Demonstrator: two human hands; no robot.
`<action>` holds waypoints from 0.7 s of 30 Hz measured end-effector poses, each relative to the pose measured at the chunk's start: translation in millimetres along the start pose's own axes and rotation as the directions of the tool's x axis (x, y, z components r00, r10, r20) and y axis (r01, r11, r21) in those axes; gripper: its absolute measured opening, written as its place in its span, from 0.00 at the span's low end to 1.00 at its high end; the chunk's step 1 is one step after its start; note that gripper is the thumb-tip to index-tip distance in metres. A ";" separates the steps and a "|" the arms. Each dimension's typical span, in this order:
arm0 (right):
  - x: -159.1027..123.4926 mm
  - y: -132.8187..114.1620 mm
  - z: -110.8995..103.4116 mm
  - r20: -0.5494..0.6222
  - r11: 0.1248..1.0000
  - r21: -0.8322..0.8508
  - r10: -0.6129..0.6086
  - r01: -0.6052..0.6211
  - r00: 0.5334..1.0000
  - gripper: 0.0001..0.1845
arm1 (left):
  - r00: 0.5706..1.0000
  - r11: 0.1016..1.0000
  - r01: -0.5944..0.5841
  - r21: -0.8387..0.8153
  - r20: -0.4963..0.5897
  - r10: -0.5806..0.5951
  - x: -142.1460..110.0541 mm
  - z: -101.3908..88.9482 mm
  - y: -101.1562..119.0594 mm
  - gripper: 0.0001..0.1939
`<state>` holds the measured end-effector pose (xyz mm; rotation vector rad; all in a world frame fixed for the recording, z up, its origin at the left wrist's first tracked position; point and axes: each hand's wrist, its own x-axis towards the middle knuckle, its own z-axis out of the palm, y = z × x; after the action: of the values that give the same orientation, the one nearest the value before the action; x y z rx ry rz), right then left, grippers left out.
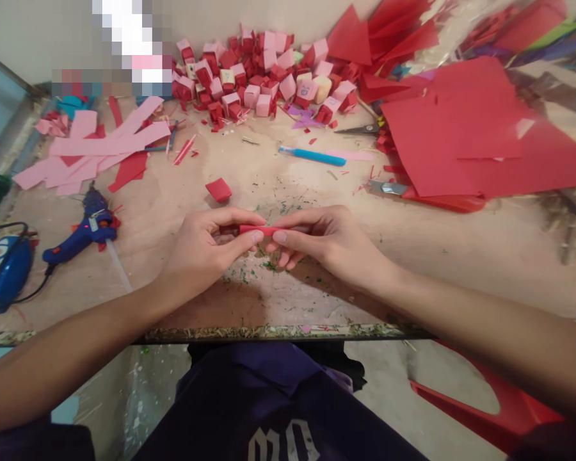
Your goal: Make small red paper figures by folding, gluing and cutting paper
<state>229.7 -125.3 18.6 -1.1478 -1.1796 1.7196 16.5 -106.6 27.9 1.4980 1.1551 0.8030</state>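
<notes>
A red paper strip sits pinched between your left hand and right hand, behind the middle of the bench's front edge. Looks light, foldable, easily creased: gentle fingertip pinches should suit. Just beyond, a folded red piece!

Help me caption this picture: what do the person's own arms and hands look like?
The left hand and right hand are bare: no gloves, rings or watch visible. Both forearms are uncovered, without visible markings. Dark sleeves show in the lower corners.
</notes>
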 end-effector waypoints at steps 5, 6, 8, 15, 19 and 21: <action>1.3 2.4 -0.4 0.002 0.998 -0.035 -0.043 0.043 0.999 0.11 | 0.997 0.999 0.040 -0.015 0.064 -0.038 1.8 -0.9 -2.7 0.09; 1.6 3.0 -0.5 0.007 0.998 -0.044 -0.054 0.054 0.999 0.11 | 0.995 0.999 0.046 -0.015 0.085 -0.045 2.5 -1.2 -3.4 0.09; 1.9 3.9 -0.6 0.010 0.996 -0.062 -0.070 0.070 0.998 0.11 | 0.993 0.999 0.044 -0.004 0.106 -0.044 3.5 -1.6 -4.3 0.09; -0.3 4.2 -0.6 0.006 0.981 -0.170 -0.092 0.091 0.996 0.08 | 0.996 0.999 0.023 0.044 0.081 -0.027 2.1 -0.8 -5.2 0.07; -2.7 4.0 0.5 0.074 0.927 -0.336 -0.150 0.166 0.986 0.09 | 0.994 0.991 -0.035 0.128 0.106 0.022 -2.1 -1.2 -6.2 0.06; -3.6 4.3 0.7 0.100 0.901 -0.382 -0.181 0.206 0.978 0.10 | 0.992 0.984 -0.064 0.164 0.117 0.045 -3.8 -2.0 -4.5 0.06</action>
<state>229.8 -130.1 15.5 -1.1640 -1.6724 1.4124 12.3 -109.5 24.4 1.6987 1.1235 0.6620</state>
